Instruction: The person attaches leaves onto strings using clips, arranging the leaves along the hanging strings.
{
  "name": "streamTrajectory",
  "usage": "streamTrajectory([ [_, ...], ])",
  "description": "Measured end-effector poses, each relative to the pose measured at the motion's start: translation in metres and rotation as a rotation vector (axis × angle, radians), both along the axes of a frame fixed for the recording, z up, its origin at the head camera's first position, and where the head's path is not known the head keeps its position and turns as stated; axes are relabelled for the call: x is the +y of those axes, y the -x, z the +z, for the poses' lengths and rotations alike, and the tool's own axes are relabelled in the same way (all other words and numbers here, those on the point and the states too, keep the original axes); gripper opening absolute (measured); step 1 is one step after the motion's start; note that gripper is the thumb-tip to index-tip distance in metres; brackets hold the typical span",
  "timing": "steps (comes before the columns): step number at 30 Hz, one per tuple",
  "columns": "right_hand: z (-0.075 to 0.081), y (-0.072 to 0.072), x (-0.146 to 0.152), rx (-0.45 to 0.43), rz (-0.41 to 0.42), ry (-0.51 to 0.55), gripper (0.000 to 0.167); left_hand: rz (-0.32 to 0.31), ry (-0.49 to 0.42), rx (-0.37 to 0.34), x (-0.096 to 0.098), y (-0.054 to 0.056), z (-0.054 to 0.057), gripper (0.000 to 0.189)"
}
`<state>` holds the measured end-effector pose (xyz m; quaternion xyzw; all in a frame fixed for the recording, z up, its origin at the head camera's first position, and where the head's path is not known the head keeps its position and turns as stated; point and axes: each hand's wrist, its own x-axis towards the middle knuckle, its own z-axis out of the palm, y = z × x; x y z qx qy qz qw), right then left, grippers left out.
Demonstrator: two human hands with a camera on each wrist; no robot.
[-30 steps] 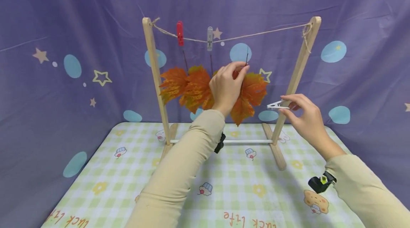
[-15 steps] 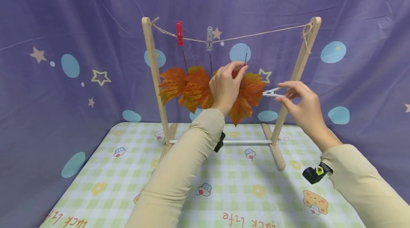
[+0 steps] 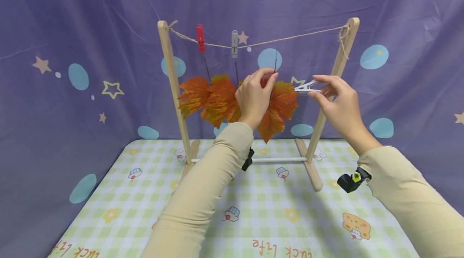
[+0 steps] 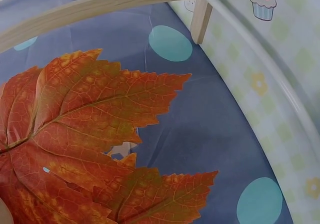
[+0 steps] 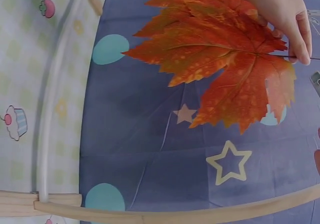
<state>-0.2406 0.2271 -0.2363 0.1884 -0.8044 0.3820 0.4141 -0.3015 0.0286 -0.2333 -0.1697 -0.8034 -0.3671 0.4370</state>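
My left hand (image 3: 253,96) pinches the dark stem of an orange maple leaf (image 3: 280,107) below the string (image 3: 290,38). The stem's tip points up above the fingertips, short of the string. My right hand (image 3: 340,105) holds a white clothespin (image 3: 307,87) by its spread legs, its nose pointing left near the leaf's right edge. A red clothespin (image 3: 200,38) and a grey clothespin (image 3: 234,43) sit on the string, each above the stem of a hanging leaf. The left wrist view shows orange leaves (image 4: 85,109) close up; the right wrist view shows the held leaf (image 5: 235,54).
The string runs between two wooden posts (image 3: 174,84) on wooden feet (image 3: 311,173), joined low down by a white rod (image 3: 279,160). The rack stands on a green-checked tablecloth (image 3: 261,201), in front of a purple curtain (image 3: 108,8).
My right hand has risen and shifted slightly left with the white clothespin, bringing it close to the leaf's right edge. My left hand keeps its grip on the stem, nearly still.
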Motion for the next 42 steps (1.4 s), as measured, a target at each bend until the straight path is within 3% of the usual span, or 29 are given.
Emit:
streamTrajectory([
  [10,0.018,0.008,-0.008,-0.056,-0.003,0.067,0.038,0.011,0.015,-0.024,0.001,-0.001,0.003,0.025],
  [23,0.042,0.018,-0.026,-0.015,0.001,0.069,0.036,0.000,0.028,-0.040,-0.001,-0.003,0.007,0.027],
  [42,0.074,0.026,-0.037,0.084,-0.023,0.181,0.031,0.002,0.055,-0.095,0.002,-0.005,0.013,0.028],
])
